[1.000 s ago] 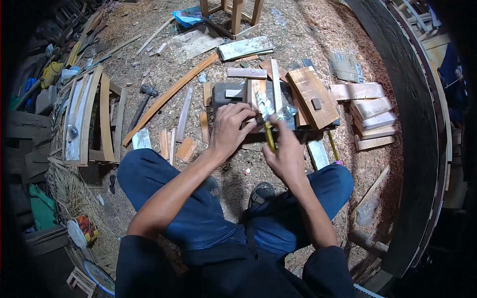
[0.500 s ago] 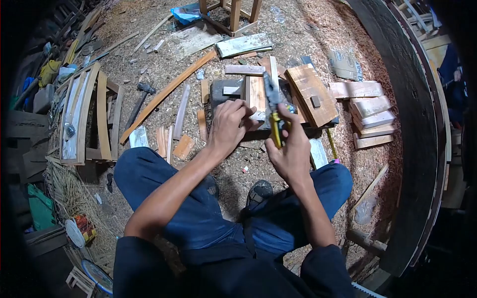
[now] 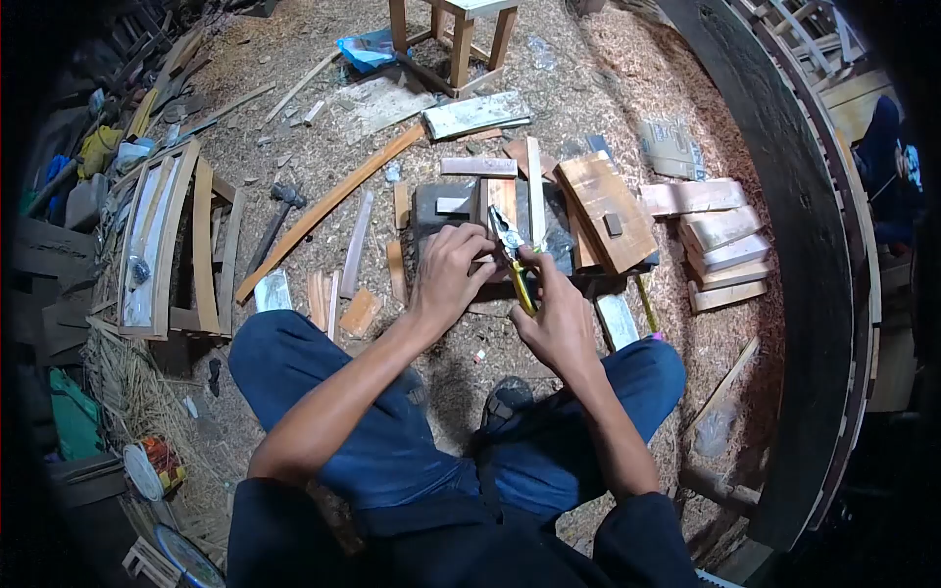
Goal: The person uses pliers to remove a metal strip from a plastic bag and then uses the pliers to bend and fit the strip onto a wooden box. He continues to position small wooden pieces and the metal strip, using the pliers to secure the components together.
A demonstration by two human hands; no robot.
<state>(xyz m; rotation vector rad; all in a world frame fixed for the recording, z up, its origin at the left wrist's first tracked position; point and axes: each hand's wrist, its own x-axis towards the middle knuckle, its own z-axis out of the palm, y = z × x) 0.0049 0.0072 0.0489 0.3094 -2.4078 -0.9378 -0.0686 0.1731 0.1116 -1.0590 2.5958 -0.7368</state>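
Yellow-handled pliers [image 3: 522, 284] are gripped in my right hand [image 3: 561, 318], their metal jaws over the near part of a light wood block [image 3: 498, 199]. My left hand [image 3: 452, 269] is closed at the block's left side, thumb and fingers pressed together; what lies between them is too small to make out. The block rests on a dark work base [image 3: 428, 206]. Right of the block lies a thin pale strip [image 3: 535, 186]. Farther right, a thick brown board [image 3: 606, 211] carries a small dark block [image 3: 613, 224].
A hammer [image 3: 277, 218] and a long curved wood strip [image 3: 338, 201] lie to the left. Several cut boards [image 3: 725, 245] are stacked on the right. A wooden stool [image 3: 461, 54] stands ahead. A person [image 3: 882, 167] is at the far right, behind a dark beam [image 3: 818, 245].
The pliers in my right hand have come down and left onto the wood block. My left hand remains beside the block. The view has shifted slightly.
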